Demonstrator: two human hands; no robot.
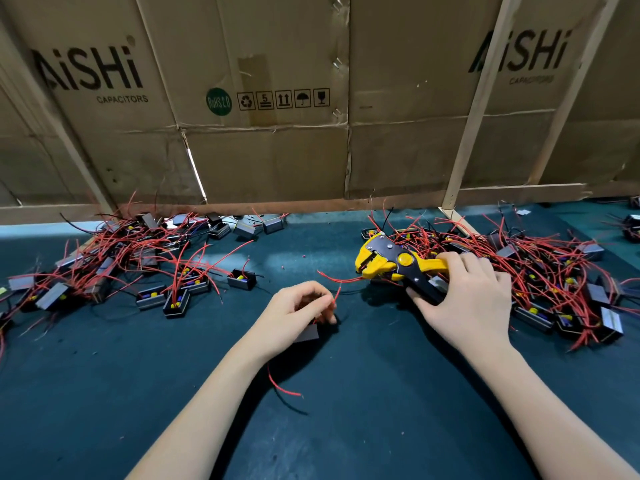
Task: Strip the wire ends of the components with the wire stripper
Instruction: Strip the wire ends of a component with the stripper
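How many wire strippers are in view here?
1. The yellow and black wire stripper lies at the edge of the right-hand component pile, gripped by the right hand. Others could be buried.

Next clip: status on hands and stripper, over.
Left hand holds a component, pinching its red wire. Right hand grips the wire stripper, a red wire at its jaws. Nothing in the way.

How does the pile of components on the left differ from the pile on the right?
The left pile is looser, with several boxes lying apart at its near edge; the right pile is denser and more tangled. The wire stripper, gripped by the right hand, lies at the right pile's edge; no tool is at the left pile. Both hold dark boxes with red wires.
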